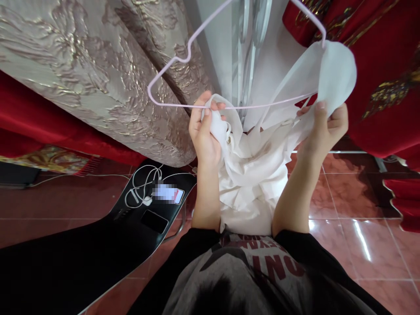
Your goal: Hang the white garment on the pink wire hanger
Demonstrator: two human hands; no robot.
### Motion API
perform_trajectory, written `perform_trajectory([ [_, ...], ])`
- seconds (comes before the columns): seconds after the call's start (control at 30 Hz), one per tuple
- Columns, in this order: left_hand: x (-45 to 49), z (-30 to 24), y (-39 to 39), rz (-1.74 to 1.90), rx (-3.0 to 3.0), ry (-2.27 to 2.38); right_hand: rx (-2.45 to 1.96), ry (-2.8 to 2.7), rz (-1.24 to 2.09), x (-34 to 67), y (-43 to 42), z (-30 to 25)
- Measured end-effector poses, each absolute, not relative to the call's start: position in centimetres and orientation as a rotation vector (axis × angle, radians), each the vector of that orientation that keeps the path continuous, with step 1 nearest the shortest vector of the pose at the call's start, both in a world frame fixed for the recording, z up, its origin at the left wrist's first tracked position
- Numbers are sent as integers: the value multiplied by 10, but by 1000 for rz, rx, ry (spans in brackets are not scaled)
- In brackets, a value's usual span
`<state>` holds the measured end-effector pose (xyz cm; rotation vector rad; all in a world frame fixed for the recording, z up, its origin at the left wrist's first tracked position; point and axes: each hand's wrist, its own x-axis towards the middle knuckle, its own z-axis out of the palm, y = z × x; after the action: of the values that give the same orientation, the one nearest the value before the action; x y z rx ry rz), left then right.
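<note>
A thin pink clothes hanger [177,105] hangs in front of me, its top cut off by the frame. A white garment [256,162] of light fabric drapes down from my hands toward my lap. On the right, part of the garment is looped over the hanger's shoulder. My right hand [324,122] pinches the fabric just below that end. My left hand [206,127] grips another edge of the garment near the hanger's lower bar. The hanger's left shoulder is bare. Folds of cloth hide some fingertips.
A black chair [82,245] at the left bears a lit phone [168,193], a dark phone [154,222] and a white cable [144,175]. Shiny beige embossed fabric [98,78] hangs at left, red gold-trimmed cloth [387,87] at right. Reddish tiles [354,236] cover the floor.
</note>
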<state>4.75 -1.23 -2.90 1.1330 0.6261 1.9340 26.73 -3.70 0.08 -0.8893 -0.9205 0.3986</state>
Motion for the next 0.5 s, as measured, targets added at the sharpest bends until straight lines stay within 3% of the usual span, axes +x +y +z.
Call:
perform_trajectory([
  [0.33,48,-23,-17,1908,1072,640,-681,-966,462,279,-8,68],
  [0.5,49,-24,-16,1910,1061,697,-836,-652,544,325,5,93],
])
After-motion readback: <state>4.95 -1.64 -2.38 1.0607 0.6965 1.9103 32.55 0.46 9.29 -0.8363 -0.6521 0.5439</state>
